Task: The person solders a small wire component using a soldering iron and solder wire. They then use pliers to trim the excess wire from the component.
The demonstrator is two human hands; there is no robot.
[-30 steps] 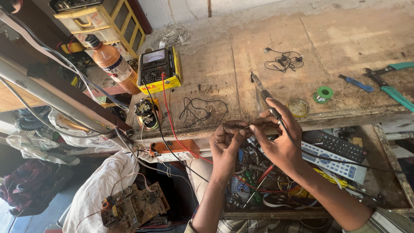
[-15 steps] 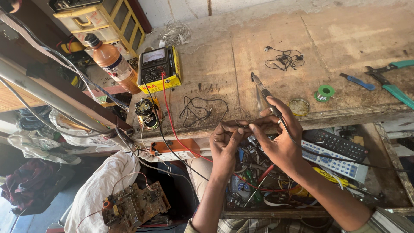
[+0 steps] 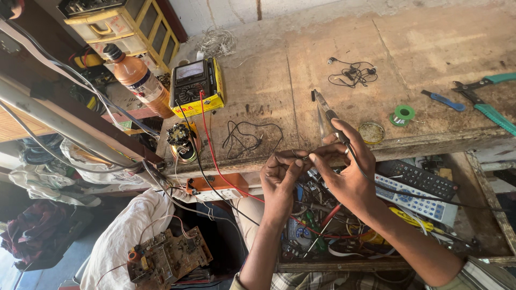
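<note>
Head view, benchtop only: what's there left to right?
Brown bottle → yellow multimeter → black wire tangle → soldering iron in the right hand → earphones → green solder spool → blue tool → teal pliers.

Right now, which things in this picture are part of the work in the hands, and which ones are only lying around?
In use:
- left hand and right hand, pinching a thin wire together
- soldering iron, held in the right hand

Lying about:
- yellow multimeter
- green solder spool
- earphones
- teal-handled pliers
- remote controls
- brown bottle
</note>
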